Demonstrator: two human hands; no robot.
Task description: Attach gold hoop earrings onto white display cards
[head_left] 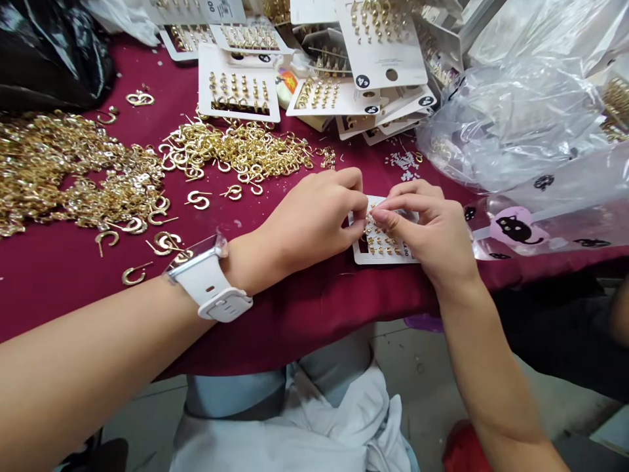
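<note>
A white earring card (361, 257) lies near the front edge of the table, with rows of small gold earrings (386, 246) on its face. My left hand (314, 213) comes over its left side, fingers curled and closed at the card. From the right, my right hand (432, 226) meets it, thumb and forefinger pinched together above the upper rows. Whatever sits between the fingertips of either hand is too small or hidden to make out. Left of the hands is a loose pile of gold hoop earrings (240, 151).
A larger heap of gold pieces (54, 164) spreads at the left, below a black plastic bag (49, 52). Filled earring cards (240, 88) are stacked at the back. Small clear bits (403, 160) lie behind my right hand. Clear plastic bags (515, 124) crowd the right side.
</note>
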